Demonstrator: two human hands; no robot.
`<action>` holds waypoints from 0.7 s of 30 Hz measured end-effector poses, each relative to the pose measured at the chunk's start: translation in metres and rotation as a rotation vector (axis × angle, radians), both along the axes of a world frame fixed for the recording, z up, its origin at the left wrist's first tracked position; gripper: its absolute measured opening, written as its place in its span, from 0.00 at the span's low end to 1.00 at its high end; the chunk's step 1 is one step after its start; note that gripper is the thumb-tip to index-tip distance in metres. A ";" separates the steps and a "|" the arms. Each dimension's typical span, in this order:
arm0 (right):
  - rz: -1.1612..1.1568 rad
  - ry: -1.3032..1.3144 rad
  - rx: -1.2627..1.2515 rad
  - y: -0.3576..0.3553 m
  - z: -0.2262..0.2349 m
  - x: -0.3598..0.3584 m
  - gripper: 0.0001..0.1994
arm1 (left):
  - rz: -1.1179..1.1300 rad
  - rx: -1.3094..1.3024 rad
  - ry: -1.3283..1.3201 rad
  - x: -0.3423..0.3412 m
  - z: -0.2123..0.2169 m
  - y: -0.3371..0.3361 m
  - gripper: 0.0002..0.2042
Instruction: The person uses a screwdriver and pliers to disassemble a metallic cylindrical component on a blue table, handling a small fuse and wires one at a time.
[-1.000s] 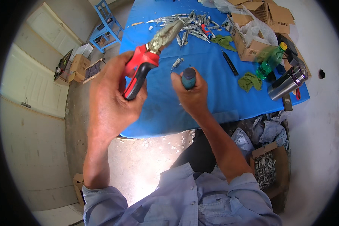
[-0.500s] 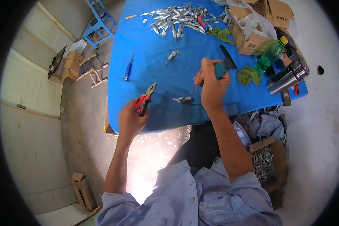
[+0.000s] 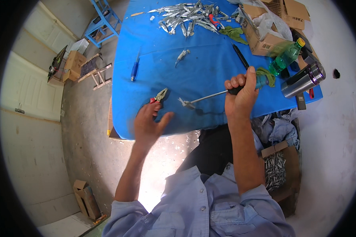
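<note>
Blue-covered table [image 3: 162, 67]: my right hand [image 3: 240, 94] is clenched round the handle of a long-shafted screwdriver [image 3: 209, 96], its tip at a small metal piece [image 3: 186, 104] near the front edge. My left hand [image 3: 146, 122] is spread loosely over the red-handled combination pliers [image 3: 161, 94]. Progress, judged: this piece in hand, unfinished; one lone piece [image 3: 182, 56] beyond; whether the rear heap of metal pieces [image 3: 186, 17] is done or waiting, I cannot tell

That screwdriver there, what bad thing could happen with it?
The screwdriver in the right hand reaches down to a small metal piece; it might slip and scratch the blue table cover. It also points roughly toward the left hand, which might get poked.
</note>
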State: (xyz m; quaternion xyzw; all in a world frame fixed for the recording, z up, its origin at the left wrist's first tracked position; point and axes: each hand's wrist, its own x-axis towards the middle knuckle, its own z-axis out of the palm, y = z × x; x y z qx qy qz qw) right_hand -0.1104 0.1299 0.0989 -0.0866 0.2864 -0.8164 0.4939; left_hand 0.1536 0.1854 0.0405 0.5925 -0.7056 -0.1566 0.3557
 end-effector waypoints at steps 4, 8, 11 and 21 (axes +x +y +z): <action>0.007 0.014 -0.019 0.018 0.000 0.009 0.15 | -0.049 0.176 0.361 -0.039 -0.003 0.005 0.16; 0.019 0.066 -0.066 0.035 0.004 0.015 0.14 | -0.065 0.365 0.720 -0.048 -0.008 0.004 0.11; 0.012 0.073 -0.072 0.040 0.001 0.014 0.13 | -0.079 0.460 0.819 -0.047 -0.016 0.006 0.09; -0.051 0.051 -0.073 0.044 0.000 0.000 0.15 | 0.000 0.355 1.012 -0.039 -0.024 0.003 0.12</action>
